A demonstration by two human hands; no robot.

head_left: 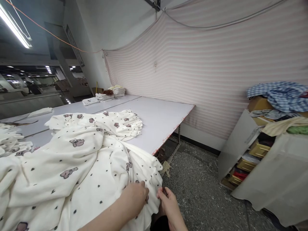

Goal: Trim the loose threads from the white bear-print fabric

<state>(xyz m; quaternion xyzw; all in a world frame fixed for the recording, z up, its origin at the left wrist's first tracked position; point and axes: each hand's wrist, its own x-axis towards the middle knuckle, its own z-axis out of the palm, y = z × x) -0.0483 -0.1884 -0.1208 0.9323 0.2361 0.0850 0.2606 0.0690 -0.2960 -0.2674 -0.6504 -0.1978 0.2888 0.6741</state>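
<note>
**A:** ok so what are the hands actually doing here?

**B:** both are low down at the near end of the table [158,118], where the cream fleece fabric [79,160] spills over its right edge. The left hand [135,195] is on top of the cloth with its fingers curled down over a fold near the hem, so it's gripping the fabric. The right hand [169,201] is just beside it, almost touching, fingertips pinched together right at the hem.

**A:** is the right one holding something?

**B:** there's a small dark bit [164,191] between its fingertips. Way too tiny to tell what it is, honestly.

**A:** and the fabric?

**B:** big rumpled heap, little dark dots and pinkish-grey bear prints all over. It covers most of the near half of the table and bunches up toward the middle, with one lobe hanging off the right edge by the hands.

**A:** anything else around?

**B:** stacks of folded cloth [117,91] at the far left corner, against a wall hung with pale striped cloth [216,64]. Well off to the right, on the speckled floor [197,183], is a shelf unit [240,141] with a blue checked cloth [281,94] piled on top.
</note>
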